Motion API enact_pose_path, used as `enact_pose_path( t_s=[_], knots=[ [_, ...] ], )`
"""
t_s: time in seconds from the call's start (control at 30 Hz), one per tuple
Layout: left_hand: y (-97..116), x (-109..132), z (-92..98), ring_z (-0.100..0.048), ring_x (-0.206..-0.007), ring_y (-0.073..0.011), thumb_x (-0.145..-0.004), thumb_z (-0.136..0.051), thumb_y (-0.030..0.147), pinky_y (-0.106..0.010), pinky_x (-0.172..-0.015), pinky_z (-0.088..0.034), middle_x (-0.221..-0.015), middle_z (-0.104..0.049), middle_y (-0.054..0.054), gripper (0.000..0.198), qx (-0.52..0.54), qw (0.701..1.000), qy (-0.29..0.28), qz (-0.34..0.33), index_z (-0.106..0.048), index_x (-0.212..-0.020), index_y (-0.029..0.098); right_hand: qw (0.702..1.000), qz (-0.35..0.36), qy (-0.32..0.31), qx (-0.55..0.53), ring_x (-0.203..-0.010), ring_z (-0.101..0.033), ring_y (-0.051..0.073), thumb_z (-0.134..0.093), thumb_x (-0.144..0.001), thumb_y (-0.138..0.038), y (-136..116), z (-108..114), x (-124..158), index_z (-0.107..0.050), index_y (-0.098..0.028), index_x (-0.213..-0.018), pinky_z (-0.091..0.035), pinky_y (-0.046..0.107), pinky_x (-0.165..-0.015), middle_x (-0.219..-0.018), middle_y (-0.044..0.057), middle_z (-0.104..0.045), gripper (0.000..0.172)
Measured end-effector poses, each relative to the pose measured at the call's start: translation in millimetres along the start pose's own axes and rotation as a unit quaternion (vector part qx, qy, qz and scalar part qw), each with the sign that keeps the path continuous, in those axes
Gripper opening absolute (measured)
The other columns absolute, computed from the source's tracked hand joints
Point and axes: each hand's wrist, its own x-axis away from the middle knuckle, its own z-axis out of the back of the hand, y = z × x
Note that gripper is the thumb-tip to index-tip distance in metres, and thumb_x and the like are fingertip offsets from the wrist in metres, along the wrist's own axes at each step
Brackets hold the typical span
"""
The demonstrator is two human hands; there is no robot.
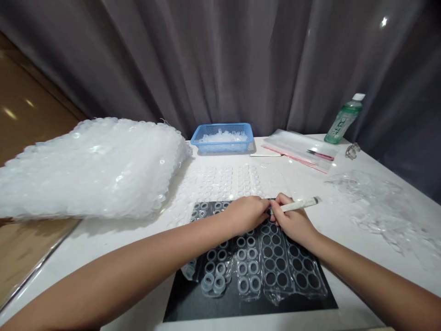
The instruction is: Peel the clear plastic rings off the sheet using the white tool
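The tabletop (99,243) spreads on every side of the left fingers (262,206) and right fingers (277,214). Well left of them sits the white heap (103,170); whether a bag contains it I cannot tell, but if loose, a knock from the left elbow could spill pieces toward the work. The black mat (200,310) lies under both sets of fingers, and a heavy lean might skid it. Right of the fingers, clear scraps (375,197) lie near the right forearm, which could sweep them inward on a wide swing. The ring strips (248,276) lie on the mat, directly under the fingers and nearer the wearer; their film looks thin and rumpled, so a dragging wrist could shift or crease them. Beyond the fingers, the basket (222,148) seems out of harm's way. The left fingers are bunched at the strips, what they pinch being hidden. The right fingers grip the white tool (299,204), tip hidden between the hands; were it sharp, a slip from pressing too hard could nick the left fingertips just beside it.
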Motion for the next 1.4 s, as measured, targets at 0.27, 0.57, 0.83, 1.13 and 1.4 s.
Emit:
enact_pose_path(
  t_s=[0.27,0.57,0.83,1.13,1.4],
  knots=[
    [-3,1,-9.3,-0.058,-0.067,-0.019,-0.085,-0.039,0.022,-0.028,-0.059,-0.042,-0.078,-0.062,-0.009,0.02,0.03,0.999,-0.01,0.019,-0.056,-0.084,0.013,0.999,-0.024,-0.027,0.024,-0.059,-0.056,0.016,-0.035,-0.087,-0.038,0,1,0,-0.038,-0.023,-0.069,-0.04,0.029,-0.06,-0.059,-0.003,-0.058,0.025],
    [-30,-4,59.5,-0.044,-0.051,-0.0108,-0.084,-0.038,0.041,-0.023,-0.048,-0.032,-0.06,-0.054,-0.001,0.035,0.23,0.958,0.065,0.159,-0.053,-0.065,0.015,1.0,-0.014,-0.013,-0.009,-0.05,-0.054,0.013,-0.037,-0.086,-0.038,-6,6,-13,-0.041,-0.022,-0.068,-0.04,0.026,-0.055,-0.055,-0.004,-0.058,0.025],
    [-24,-11,14.3,-0.054,-0.062,-0.0137,-0.084,-0.045,0.027,-0.023,-0.053,-0.035,-0.071,-0.059,-0.002,0.017,-0.018,0.999,0.029,-0.028,-0.059,-0.088,0.019,0.999,-0.021,0.003,-0.028,-0.045,-0.052,0.012,-0.036,-0.086,-0.036,6,-4,-29,-0.039,-0.022,-0.066,-0.039,0.024,-0.051,-0.049,-0.004,-0.055,0.025],
    [-32,-8,-2.5,-0.055,-0.065,-0.0143,-0.084,-0.046,0.027,-0.023,-0.054,-0.037,-0.076,-0.059,-0.003,0.017,-0.008,0.999,0.009,-0.051,-0.059,-0.085,0.016,0.999,-0.023,-0.025,0.001,-0.046,-0.05,0.012,-0.036,-0.086,-0.034,0,-3,-30,-0.036,-0.022,-0.067,-0.037,0.023,-0.048,-0.053,-0.003,-0.054,0.022],
    [-51,-14,17.7,-0.047,-0.057,-0.0102,-0.089,-0.029,0.03,-0.022,-0.056,-0.037,-0.06,-0.051,0.002,0.031,0.284,0.94,0.154,0.114,-0.046,-0.068,0.016,0.998,-0.047,-0.04,-0.027,-0.046,-0.054,0.012,-0.037,-0.086,-0.036,1,-2,-32,-0.037,-0.022,-0.069,-0.039,0.022,-0.044,-0.055,-0.002,-0.056,0.022]
  ],
)
